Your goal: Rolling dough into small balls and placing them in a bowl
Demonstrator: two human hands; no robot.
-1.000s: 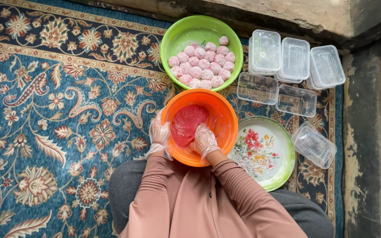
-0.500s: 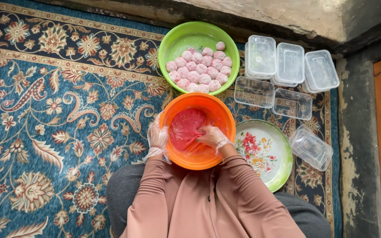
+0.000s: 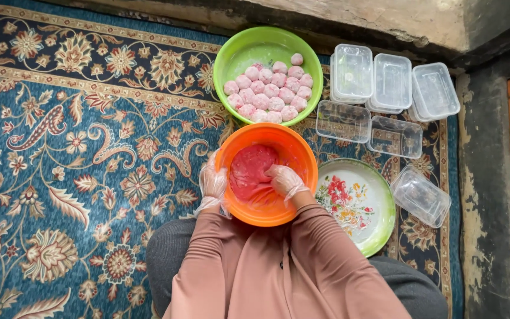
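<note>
— In the head view, what do the containers hold?

— The orange bowl (image 3: 267,174) sits in front of the person's knees and holds a red dough (image 3: 252,171), pressed to its left half. Just behind it, almost touching, the green bowl (image 3: 268,74) holds many pink balls (image 3: 270,91) in rows. To the right stand clear plastic boxes (image 3: 379,82), some stacked, all seem to have nothing inside; one more box (image 3: 420,196) lies tilted lower right. A flowered plate (image 3: 355,204) with green rim lies just right of the orange bowl, partly under its rim.

— And the hands?

— Both wear thin clear gloves. The left hand (image 3: 212,184) is on the outside of the orange bowl, fingers curved around its left wall, clamped on it. The right hand (image 3: 284,179) is inside the bowl, fingers loosely bent and together, touching the right edge of the dough; whether it pinches a piece, I cannot tell.

— Room around?

— All stands on a patterned blue carpet (image 3: 78,147). The left side of the carpet is free. Right of the boxes the carpet ends at a dark floor strip (image 3: 482,177), and a wall (image 3: 385,18) closes the far side just behind the green bowl.
</note>
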